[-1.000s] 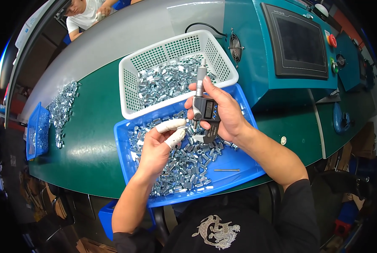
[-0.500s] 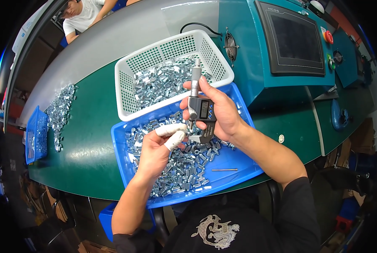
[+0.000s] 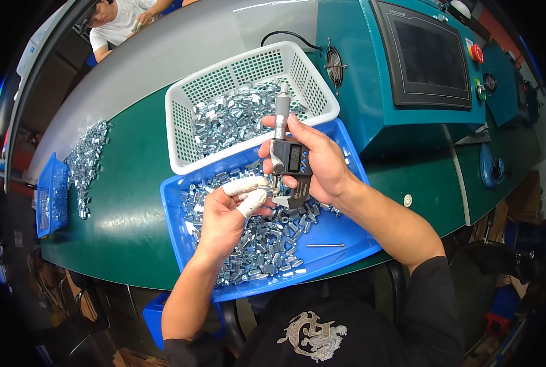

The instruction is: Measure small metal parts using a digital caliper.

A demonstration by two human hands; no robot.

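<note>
My right hand (image 3: 327,164) is wrapped round a digital micrometer (image 3: 295,160), held upright with its grey thimble at the top and a small display on the black frame. My left hand (image 3: 221,223) has white covers on thumb and forefinger, which pinch a small metal piece (image 3: 275,190) at the micrometer's jaws; the fingers largely hide it, though it resembles the long hex nuts below. Under both hands is a blue tray (image 3: 346,235) heaped with shiny long hex nuts (image 3: 267,248). A thin metal rod (image 3: 325,245) lies on the tray's bare right part.
Behind the tray stands a white perforated basket (image 3: 175,131) of similar pieces. A teal machine (image 3: 371,131) with a dark screen rises at the right. On the green table's left are a loose heap (image 3: 88,162) and a small blue basket (image 3: 42,211). A person (image 3: 123,21) sits far left.
My left fingertips and the micrometer have shifted very slightly, and the small piece shows a bit more at the jaws. The other person's hand has moved into view.
</note>
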